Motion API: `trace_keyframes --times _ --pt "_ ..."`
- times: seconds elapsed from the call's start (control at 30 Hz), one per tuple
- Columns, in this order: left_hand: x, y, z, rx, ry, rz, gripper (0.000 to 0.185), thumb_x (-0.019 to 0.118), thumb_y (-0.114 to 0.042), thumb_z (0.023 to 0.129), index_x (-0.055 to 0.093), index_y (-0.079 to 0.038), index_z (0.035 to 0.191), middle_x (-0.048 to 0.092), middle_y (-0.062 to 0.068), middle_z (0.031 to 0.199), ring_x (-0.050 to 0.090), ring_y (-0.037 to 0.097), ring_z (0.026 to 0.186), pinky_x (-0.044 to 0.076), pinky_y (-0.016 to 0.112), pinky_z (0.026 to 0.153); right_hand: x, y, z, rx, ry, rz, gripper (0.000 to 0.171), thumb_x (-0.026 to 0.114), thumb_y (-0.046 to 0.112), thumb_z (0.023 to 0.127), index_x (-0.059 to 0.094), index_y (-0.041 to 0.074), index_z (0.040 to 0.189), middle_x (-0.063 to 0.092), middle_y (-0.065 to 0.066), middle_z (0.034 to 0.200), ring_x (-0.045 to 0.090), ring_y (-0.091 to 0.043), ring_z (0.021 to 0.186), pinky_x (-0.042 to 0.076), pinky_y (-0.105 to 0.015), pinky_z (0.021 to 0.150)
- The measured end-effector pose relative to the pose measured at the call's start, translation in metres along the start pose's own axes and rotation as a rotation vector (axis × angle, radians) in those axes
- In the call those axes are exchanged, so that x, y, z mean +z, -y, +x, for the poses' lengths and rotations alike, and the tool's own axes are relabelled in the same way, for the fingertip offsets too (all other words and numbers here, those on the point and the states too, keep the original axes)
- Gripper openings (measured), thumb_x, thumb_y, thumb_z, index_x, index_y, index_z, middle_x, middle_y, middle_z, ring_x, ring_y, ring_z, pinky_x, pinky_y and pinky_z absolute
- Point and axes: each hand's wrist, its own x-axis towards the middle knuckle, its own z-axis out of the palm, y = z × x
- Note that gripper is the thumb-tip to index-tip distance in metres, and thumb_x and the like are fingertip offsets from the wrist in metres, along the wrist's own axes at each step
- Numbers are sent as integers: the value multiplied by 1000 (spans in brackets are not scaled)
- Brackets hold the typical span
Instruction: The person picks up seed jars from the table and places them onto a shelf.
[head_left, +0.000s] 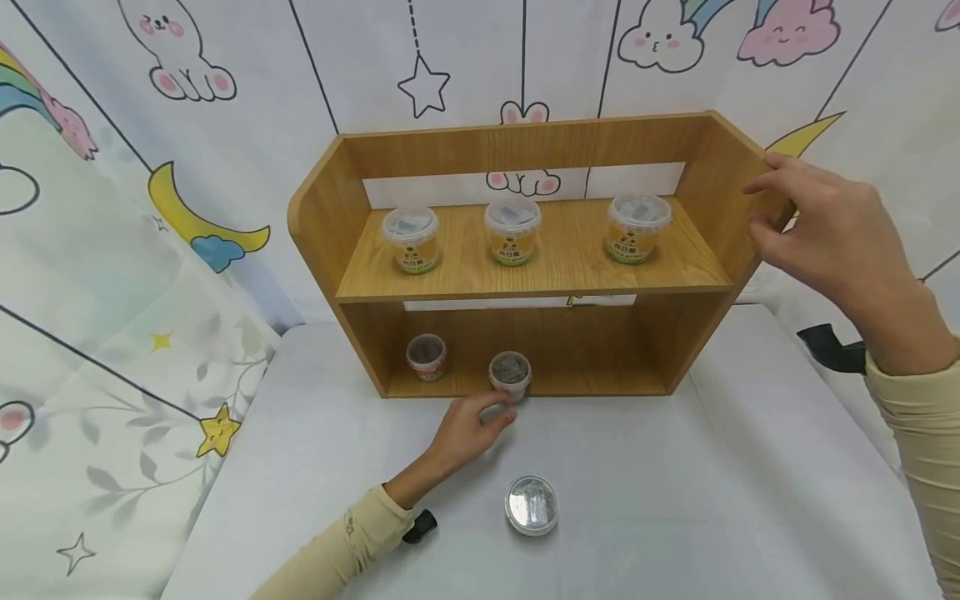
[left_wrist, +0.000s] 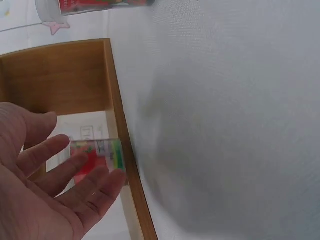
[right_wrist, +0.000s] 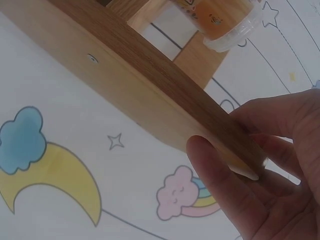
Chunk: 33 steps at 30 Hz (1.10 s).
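Note:
A two-tier wooden shelf [head_left: 555,287] stands on the white-covered table. My right hand [head_left: 825,225] grips the edge of its right side panel, with thumb and fingers on opposite faces in the right wrist view. On the lower tier, at the front edge, sits a small lidded cup [head_left: 510,372]. Beside it is my left hand [head_left: 465,431], its fingers loosely extended; in the left wrist view they partly cover the cup's red and green label [left_wrist: 100,157]. Whether they touch the cup I cannot tell. Another small cup [head_left: 427,357] stands further left on that tier.
Three clear-lidded tubs with yellow labels stand on the upper tier: a left tub [head_left: 411,240], a middle tub [head_left: 512,231] and a right tub [head_left: 637,228]. A round container with a shiny top [head_left: 532,506] rests on the table in front. A patterned cloth [head_left: 247,108] hangs behind.

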Motion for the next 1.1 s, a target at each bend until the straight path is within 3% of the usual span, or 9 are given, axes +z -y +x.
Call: trace_keyframes --times 0.17,0.27,0.4,0.53,0.7,0.73,0.9,0.97,1.1 --pt "1 0 0 -18 39 41 34 74 -18 91 68 -6 122 65 7 127 59 19 120 47 38 101 0 0 0 -7 -13 -2 29 63 -3 82 66 -4 111 58 -23 132 60 -45 110 28 -8 61" --pt "1 -1 0 -8 34 65 27 74 -18 90 70 -5 114 69 7 117 63 23 112 51 39 95 -1 -1 0 -13 -23 -3 29 63 -2 82 67 -3 110 60 -23 130 61 -44 109 29 -10 61" --pt "3 -2 -1 -1 56 177 21 73 -20 91 71 -6 106 70 4 105 65 24 101 53 40 86 -1 -1 1 -3 -14 -1 28 62 -1 82 67 -3 110 60 -23 129 60 -44 112 28 -8 61" --pt "4 -3 -1 -9 103 288 31 70 -25 93 68 -6 117 67 8 117 62 25 112 51 41 92 0 -1 1 0 -7 0 28 62 -1 83 67 -3 110 60 -23 129 57 -41 118 28 -9 62" --pt "3 -2 1 -17 167 307 49 68 -27 95 56 -4 136 54 18 139 49 34 129 43 49 103 0 2 1 7 10 13 29 63 -3 83 66 -4 113 57 -22 134 60 -47 109 24 0 66" --pt "3 -1 2 -13 182 311 50 67 -26 96 54 -4 138 50 19 143 47 36 131 42 50 105 0 2 0 9 14 12 30 64 -2 84 65 -5 114 56 -22 135 60 -48 108 32 0 69" --pt "2 3 3 -21 241 318 53 62 -24 99 46 -3 145 34 22 154 34 38 140 36 52 109 0 3 1 8 14 6 30 64 -2 84 65 -5 114 56 -22 135 60 -48 109 32 -1 69" --pt "1 4 3 -33 252 308 55 62 -24 98 44 -3 146 33 21 155 32 36 141 35 51 110 0 3 1 7 15 7 30 64 -3 84 65 -5 114 56 -23 135 61 -49 105 24 0 66" --pt "0 3 0 -36 257 293 57 64 -24 98 44 -4 147 37 18 152 35 32 140 37 49 109 0 2 1 11 19 3 31 64 -3 83 65 -5 114 56 -23 136 61 -50 100 23 0 65"
